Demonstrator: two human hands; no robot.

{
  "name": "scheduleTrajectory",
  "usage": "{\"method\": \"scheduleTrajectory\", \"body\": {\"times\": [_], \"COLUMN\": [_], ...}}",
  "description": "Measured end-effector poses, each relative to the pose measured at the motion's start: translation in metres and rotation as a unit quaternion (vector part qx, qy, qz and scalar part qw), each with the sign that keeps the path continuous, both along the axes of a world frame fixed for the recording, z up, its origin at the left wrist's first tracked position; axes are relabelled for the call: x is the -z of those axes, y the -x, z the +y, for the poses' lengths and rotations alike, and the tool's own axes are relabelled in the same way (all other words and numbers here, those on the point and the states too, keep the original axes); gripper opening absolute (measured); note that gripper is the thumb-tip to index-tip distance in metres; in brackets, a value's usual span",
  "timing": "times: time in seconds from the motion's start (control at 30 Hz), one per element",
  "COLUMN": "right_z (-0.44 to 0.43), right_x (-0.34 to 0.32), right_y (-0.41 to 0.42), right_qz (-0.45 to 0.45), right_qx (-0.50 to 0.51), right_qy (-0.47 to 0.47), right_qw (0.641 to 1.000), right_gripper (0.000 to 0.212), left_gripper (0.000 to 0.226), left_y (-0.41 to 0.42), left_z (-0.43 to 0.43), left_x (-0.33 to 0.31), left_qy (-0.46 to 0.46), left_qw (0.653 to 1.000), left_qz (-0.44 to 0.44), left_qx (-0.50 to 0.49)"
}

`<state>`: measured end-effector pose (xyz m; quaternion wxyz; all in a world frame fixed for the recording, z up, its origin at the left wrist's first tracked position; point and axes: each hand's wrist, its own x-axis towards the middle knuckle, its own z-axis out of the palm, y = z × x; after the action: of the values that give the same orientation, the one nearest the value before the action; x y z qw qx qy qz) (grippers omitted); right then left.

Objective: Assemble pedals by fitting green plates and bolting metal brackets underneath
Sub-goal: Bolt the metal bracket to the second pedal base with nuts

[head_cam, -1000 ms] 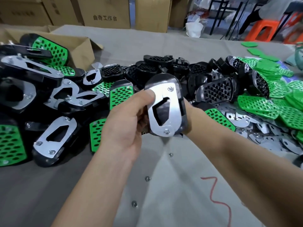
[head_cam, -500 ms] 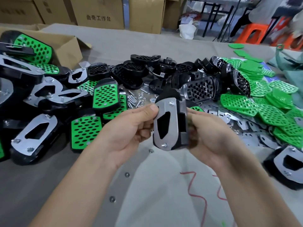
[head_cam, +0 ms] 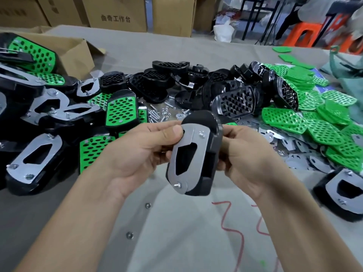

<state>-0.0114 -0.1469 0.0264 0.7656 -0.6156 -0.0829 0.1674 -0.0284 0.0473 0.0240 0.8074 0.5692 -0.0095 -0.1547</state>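
Lowered and drawn closer to the body over the last second, the pedal [head_cam: 208, 154] now shows more of its black side wall. It is held clear of the table [head_cam: 176, 242] with its long axis nearly upright in view, top end leaning slightly right and away. The metal bracket [head_cam: 188, 140] faces the camera, so the green side is turned away and unseen.

The left hand [head_cam: 137, 154] pinches the pedal's upper left, its thumb [head_cam: 172, 132] pressing on the top end of the bracket. The right hand [head_cam: 247, 154] wraps the pedal's right side, its fingers hidden behind.

One bolt [head_cam: 200, 133] sits near the bracket's top and another [head_cam: 177, 185] stands out at its bottom end; whether nuts are on them cannot be told.

Loose bolts and nuts [head_cam: 157, 114] lie on the table just beyond the pedal's top end, on the left hand's side. If a nut is wanted, that hand is probably the nearer.
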Motion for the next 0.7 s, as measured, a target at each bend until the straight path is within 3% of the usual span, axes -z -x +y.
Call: {"method": "scheduleTrajectory", "body": {"times": [0.1, 0.23, 0.33, 0.4, 0.47, 0.5, 0.57, 0.6, 0.63, 0.7], "right_z": [0.004, 0.002, 0.007, 0.011, 0.012, 0.013, 0.016, 0.018, 0.019, 0.023], "right_x": [-0.002, 0.003, 0.002, -0.002, -0.003, -0.003, -0.002, -0.001, 0.001, 0.002], "right_y": [0.004, 0.002, 0.001, 0.001, 0.005, 0.007, 0.013, 0.015, 0.015, 0.014], "right_qz": [-0.032, -0.036, -0.065, -0.105, -0.216, -0.288, -0.400, -0.420, -0.413, -0.366], "right_qx": [-0.019, 0.037, 0.041, 0.074, 0.144, 0.180, 0.234, 0.243, 0.245, 0.247], "right_qy": [0.015, 0.007, -0.003, 0.003, 0.080, 0.148, 0.263, 0.286, 0.288, 0.255], "right_qw": [0.999, 0.999, 0.997, 0.992, 0.962, 0.929, 0.846, 0.827, 0.828, 0.860], "right_gripper": [0.013, 0.017, 0.008, 0.006, 0.008, 0.009, 0.006, 0.007, 0.007, 0.003], "left_gripper": [0.044, 0.027, 0.044, 0.043, 0.025, 0.029, 0.072, 0.091, 0.102, 0.100], "left_y": [0.000, 0.001, -0.001, -0.001, -0.001, 0.000, 0.000, -0.002, -0.003, -0.005], "left_z": [-0.002, -0.006, -0.009, -0.013, -0.018, -0.020, -0.020, -0.019, -0.018, -0.019], "left_x": [0.000, -0.001, 0.000, -0.004, -0.009, -0.011, -0.011, -0.008, -0.007, -0.004], "left_qy": [-0.014, 0.020, 0.063, 0.161, 0.268, 0.299, 0.333, 0.339, 0.341, 0.336], "left_qw": [1.000, 0.999, 0.996, 0.980, 0.953, 0.943, 0.930, 0.926, 0.924, 0.922], "left_qz": [0.014, 0.023, 0.068, 0.107, 0.126, 0.131, 0.130, 0.131, 0.134, 0.141], "left_qx": [0.001, 0.016, -0.007, -0.040, -0.060, -0.068, -0.086, -0.099, -0.111, -0.132]}}
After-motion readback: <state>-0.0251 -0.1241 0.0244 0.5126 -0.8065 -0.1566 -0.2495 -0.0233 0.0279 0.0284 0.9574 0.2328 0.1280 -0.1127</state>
